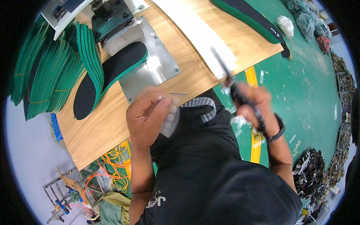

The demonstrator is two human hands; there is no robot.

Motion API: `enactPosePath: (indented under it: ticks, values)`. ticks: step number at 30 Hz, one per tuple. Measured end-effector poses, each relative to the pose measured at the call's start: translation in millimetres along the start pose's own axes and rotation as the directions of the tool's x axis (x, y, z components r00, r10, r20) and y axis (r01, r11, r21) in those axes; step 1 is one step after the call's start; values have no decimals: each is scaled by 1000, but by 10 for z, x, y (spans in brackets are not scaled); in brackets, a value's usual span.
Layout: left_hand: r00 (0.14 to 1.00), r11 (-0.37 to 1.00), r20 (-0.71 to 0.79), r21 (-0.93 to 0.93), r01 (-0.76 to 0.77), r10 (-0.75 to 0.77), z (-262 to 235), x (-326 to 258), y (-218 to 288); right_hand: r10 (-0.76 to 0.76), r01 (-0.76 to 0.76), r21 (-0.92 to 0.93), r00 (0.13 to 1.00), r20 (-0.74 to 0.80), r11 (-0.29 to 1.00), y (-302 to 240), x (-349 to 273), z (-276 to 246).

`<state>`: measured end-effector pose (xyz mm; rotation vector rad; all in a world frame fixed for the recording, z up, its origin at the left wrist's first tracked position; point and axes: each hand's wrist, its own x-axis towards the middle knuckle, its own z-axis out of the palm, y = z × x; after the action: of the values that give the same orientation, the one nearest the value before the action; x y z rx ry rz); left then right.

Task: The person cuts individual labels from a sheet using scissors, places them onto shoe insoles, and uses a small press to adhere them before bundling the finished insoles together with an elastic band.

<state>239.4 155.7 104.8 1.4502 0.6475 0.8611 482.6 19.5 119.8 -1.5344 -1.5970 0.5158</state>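
My left hand (144, 118) pinches a clear strip with small round dots (170, 122), just off the front edge of the wooden table. A curled piece of similar dotted strip (204, 103) lies across my lap. To the right, my right hand (257, 103) is closed around the black handles of a pair of scissors (240, 93). Their blades point away from me over the table edge, smeared by motion, so I cannot tell how far apart they are. A black insole with green edge (127, 56) rests partly on the metal plate (159, 62).
Bundled green insoles (52, 77) stand at the table's left. A long white strip (202, 33) crosses the wooden table (101, 131). Stacked black-and-green insoles (251, 18) sit at the far right. A machine (112, 22) stands behind the plate. Orange hoses (116, 165) lie below left.
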Motion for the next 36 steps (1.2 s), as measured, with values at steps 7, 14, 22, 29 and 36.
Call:
enactPosePath:
  ticks: [7, 14, 22, 29, 36]
  values:
    - [906, 665, 341, 619, -418, 252, 263, 67, -20, 104, -197, -575, 976, -190, 794, 665, 785, -623]
    - [978, 967, 207, 253, -35, -19, 325, -185, 79, -430, 80, -881, 891, -146, 467, 695, 1016, -678]
    - [947, 957, -210, -110, -269, 242, 192, -162, 147, -137, 92, 380, 986, 93, 920, -464, 337, 697]
    - [888, 924, -301, -51, -378, 347, 41, -238, 193, -284, 306, 359, 952, -113, 882, -560, 538, 1055]
    - [847, 857, -128, 54, -513, 516, -206, -125, 233, -295, 231, 473, 953, 66, 850, -528, 707, 1069]
